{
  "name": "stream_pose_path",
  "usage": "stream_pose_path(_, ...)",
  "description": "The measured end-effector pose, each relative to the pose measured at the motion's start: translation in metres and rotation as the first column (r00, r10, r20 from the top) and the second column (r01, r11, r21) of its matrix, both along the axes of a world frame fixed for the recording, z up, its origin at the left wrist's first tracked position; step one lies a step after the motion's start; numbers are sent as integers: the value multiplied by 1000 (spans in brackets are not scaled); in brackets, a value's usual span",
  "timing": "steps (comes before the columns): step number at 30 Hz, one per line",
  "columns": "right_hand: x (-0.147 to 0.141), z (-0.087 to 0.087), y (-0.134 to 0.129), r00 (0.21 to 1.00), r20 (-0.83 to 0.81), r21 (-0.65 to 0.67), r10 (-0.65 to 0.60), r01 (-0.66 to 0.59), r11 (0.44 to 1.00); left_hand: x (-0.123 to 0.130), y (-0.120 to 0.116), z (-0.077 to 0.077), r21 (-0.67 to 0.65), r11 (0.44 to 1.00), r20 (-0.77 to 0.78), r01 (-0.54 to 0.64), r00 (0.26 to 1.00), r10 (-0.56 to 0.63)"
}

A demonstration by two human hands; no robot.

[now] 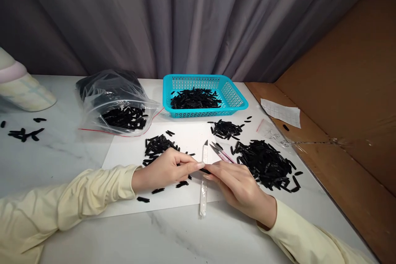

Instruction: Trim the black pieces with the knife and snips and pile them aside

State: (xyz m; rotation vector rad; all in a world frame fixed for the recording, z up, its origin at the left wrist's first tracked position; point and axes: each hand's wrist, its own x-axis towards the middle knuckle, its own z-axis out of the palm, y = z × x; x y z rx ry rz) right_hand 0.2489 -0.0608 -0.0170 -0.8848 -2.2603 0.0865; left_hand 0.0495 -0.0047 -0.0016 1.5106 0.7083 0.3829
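Observation:
Above a white sheet (pixel 123 198), my left hand (pixel 171 168) and my right hand (pixel 239 181) meet with fingers pinched together. Between their fingertips is a small black strip (pixel 205 170), mostly covered by the fingers. A craft knife (pixel 203 198) with a wrapped white handle lies under the hands, its dark blade pointing away from me. Beside it, close to my right hand, rests a pink-handled pointed tool (pixel 225 156), partly hidden. One pile of black strips (pixel 159 145) lies behind my left hand, and a larger pile (pixel 266 163) is right of my right hand.
A blue basket (pixel 236 101) holding black strips stands at the back. Left of it lies an open zip bag (pixel 93 109) of strips. A small heap (pixel 227 129) sits before the basket. A cup (pixel 27 86), a paper slip (pixel 281 112) and cardboard (pixel 349 90) flank the table.

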Motion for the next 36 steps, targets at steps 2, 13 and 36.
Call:
stream_pose_path(2,0,0,0,1000,-13,-9,-3,3,1000,0,0,1,10,1000,-5,-5,1000,5)
stream_pose_path(13,0,3,-1,1000,-15,-44,-27,27,999,1,-1,5,63,997,-47,-38,998,41)
stream_pose_path(36,-1,3,-2,999,-5,-45,-42,42,998,2,0,7,116,991,-57,-62,996,69)
